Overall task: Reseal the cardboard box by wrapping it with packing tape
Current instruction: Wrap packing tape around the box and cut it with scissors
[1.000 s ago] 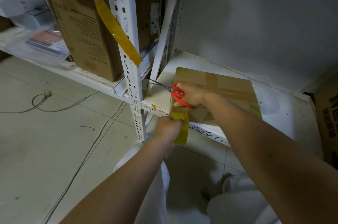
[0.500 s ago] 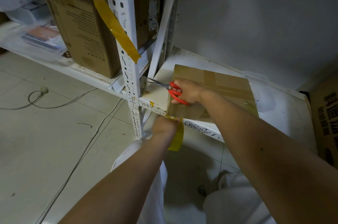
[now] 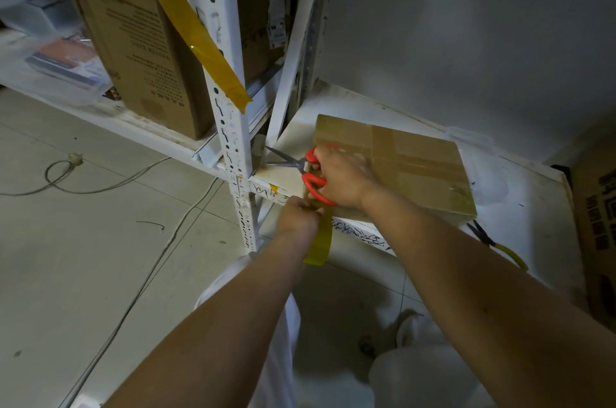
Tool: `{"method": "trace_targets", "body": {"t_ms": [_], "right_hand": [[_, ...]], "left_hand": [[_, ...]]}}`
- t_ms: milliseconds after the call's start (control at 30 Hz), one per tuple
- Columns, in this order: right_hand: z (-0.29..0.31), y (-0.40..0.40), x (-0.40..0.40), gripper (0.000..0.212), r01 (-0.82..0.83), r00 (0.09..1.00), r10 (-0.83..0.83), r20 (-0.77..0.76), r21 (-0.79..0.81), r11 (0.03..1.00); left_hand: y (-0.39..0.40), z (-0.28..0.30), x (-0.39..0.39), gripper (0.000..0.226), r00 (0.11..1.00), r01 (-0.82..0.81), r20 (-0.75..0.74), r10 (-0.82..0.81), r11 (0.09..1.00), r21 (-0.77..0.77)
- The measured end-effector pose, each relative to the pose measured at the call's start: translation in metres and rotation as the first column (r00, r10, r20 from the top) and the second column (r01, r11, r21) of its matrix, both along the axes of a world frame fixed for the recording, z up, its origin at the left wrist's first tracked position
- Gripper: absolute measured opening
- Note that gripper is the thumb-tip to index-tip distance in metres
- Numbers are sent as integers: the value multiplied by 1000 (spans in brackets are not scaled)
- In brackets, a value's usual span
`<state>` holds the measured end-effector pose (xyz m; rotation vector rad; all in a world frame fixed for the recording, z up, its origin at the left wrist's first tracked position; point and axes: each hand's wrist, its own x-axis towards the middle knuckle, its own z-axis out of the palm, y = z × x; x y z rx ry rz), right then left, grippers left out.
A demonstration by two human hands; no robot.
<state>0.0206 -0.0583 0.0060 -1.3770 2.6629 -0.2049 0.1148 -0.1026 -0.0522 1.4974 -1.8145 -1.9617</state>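
Note:
A flat cardboard box [image 3: 416,162] crossed with tape bands lies on a white shelf board [image 3: 520,207]. My right hand [image 3: 340,179] rests on the box's near left corner and holds red-handled scissors [image 3: 308,174], blades pointing left. My left hand [image 3: 298,219] is at the box's front edge, pinching a yellow tape piece [image 3: 320,242] that hangs down below the shelf edge.
A white perforated shelf post [image 3: 230,127] stands just left of the hands, with a long yellow tape strip [image 3: 196,34] hanging on it. A tall brown carton [image 3: 140,40] sits on the left shelf. Cables [image 3: 100,187] lie on the tiled floor. Pliers with yellow handles [image 3: 500,247] lie at the shelf's front.
My left hand has risen to the box's front edge with the tape piece. The right hand with the scissors has stayed on the box corner.

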Motion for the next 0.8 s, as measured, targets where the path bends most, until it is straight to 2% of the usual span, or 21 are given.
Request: {"method": "trace_targets", "body": {"t_ms": [100,233,433,467,567,667,733,800], "right_hand": [[-9,3,5,59,-6,997,3,-80,-34,999],[-10,12,4,64,-49,992,52,-117,27,998],[-1,57,-10,65,80,995,-80,-65,-5,997],[3,68,-11,65,94,996,-94,-11,-19,995],[16,95,-9,62,91,951,-78,299,-32,995],[28,107,-6,59,-41,872,-20,488,114,993],[31,110,-9,73,-95,774,-82,627,244,965],[25,115,-13,93,-105,709,-202,676,385,917]], "left_hand": [[0,-3,-2,26,999,-31,22,31,999,24],[2,-3,-2,25,999,-49,22,48,998,32],[4,-3,0,30,998,-57,8,57,998,16],[4,-3,0,31,999,-53,-2,53,998,19],[1,-2,-1,32,1000,-23,-12,24,999,43],[-1,-1,0,32,1000,-28,-6,28,998,63],[-2,0,2,32,1000,-13,-6,14,998,67],[-3,1,1,30,999,25,-22,-23,998,58]]}}
